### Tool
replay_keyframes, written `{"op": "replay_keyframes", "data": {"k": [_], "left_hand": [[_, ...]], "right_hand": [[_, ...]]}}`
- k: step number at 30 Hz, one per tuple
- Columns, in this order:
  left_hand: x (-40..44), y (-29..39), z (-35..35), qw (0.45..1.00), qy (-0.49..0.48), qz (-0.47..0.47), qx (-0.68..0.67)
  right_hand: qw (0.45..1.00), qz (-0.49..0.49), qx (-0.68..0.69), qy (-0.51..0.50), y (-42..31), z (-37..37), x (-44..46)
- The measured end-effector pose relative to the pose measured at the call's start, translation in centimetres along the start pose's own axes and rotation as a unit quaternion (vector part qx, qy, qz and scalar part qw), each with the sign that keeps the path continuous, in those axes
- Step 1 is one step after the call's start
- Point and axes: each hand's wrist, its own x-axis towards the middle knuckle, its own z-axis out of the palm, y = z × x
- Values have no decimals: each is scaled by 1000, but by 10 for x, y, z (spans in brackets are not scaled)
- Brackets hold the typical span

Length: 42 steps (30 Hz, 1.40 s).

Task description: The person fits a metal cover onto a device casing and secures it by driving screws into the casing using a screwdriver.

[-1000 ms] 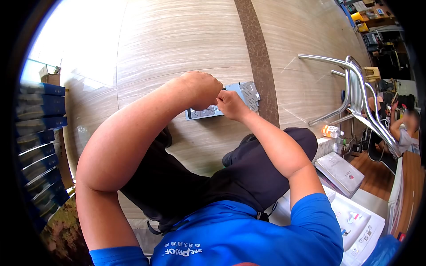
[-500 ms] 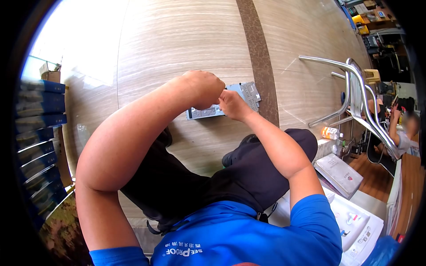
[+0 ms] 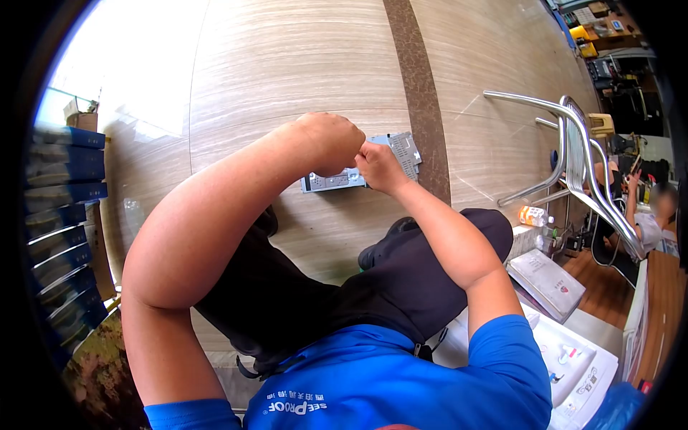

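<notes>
A grey metal box-shaped device [image 3: 335,180], with slotted vents and screw holes and resembling a car stereo unit, lies on the floor in front of my feet. Over its middle, my left hand [image 3: 328,143] is curled closed, its knuckles toward the camera and its fingers hidden underneath. My right hand [image 3: 380,168] is closed right beside it, fingertips meeting the left hand above the casing. Whatever the fingers grip is covered by the hands. The vented right end of the device sticks out past my right hand.
A metal-framed chair [image 3: 573,158] stands at the right. Near it are an orange-labelled bottle [image 3: 534,216], a grey book-like box [image 3: 547,284] and a white tray [image 3: 573,365]. Stacked blue boxes [image 3: 68,193] line the left. Another person [image 3: 651,223] sits at the far right.
My right hand has shifted very slightly over the device. My left hand and the device stay in nearly the same place.
</notes>
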Motion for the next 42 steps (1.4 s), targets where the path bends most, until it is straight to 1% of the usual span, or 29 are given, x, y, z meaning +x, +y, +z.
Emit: {"op": "replay_keyframes", "data": {"k": [1, 2, 4, 5, 7, 11, 13, 16, 18, 22, 25, 29, 32, 34, 37, 38, 40, 42], "left_hand": [[0, 0, 0, 1000, 0, 0, 0], [0, 0, 0, 1000, 4, 0, -3], [0, 0, 1, 1000, 8, 0, -6], [1, -1, 2, 1000, 6, 0, -3], [0, 0, 0, 1000, 4, 0, 0], [-2, 2, -2, 1000, 3, -1, -7], [-2, 1, -1, 1000, 7, 1, -12], [-2, 1, 0, 1000, 12, 2, -7], [-2, 2, -2, 1000, -2, -6, -2], [0, -1, 1, 1000, 6, 3, -2], [1, 0, 1, 1000, 8, 3, 4], [-2, 1, -1, 1000, 2, -3, -7], [-2, 1, -1, 1000, 4, -4, -8], [-2, 1, -1, 1000, 5, -1, -6], [-2, 0, 0, 1000, 9, 1, -5], [-1, 0, 0, 1000, 6, 0, -5], [-2, 0, 0, 1000, 3, -1, -5], [-2, 0, -1, 1000, 7, 1, -1]], "right_hand": [[999, -32, 15, 10, 3, 1, 0], [999, -32, 15, 10, 6, 3, 0], [997, -64, 46, -3, 7, 5, 1], [997, -64, 46, -3, 8, 6, 1], [998, -35, 32, -40, 9, 6, 0], [997, -54, 25, -46, 9, 6, -1], [1000, -8, -19, -16, -1, 2, -2], [1000, 4, 4, 3, 3, 4, 0], [1000, -3, 1, -2, 4, 2, 0], [999, -22, 21, -28, 3, 1, 0], [998, -10, 41, -53, 5, 5, 0], [998, -10, 36, -51, 11, 9, -1], [998, -36, 46, -33, 12, 10, -1], [1000, -5, -4, -12, 7, 7, -1], [1000, 22, 4, 6, 4, 5, 0], [1000, 22, 4, 5, 3, 4, -1], [1000, -16, -14, -12, 3, 3, -1], [999, -9, 11, -29, 3, 4, -1]]}}
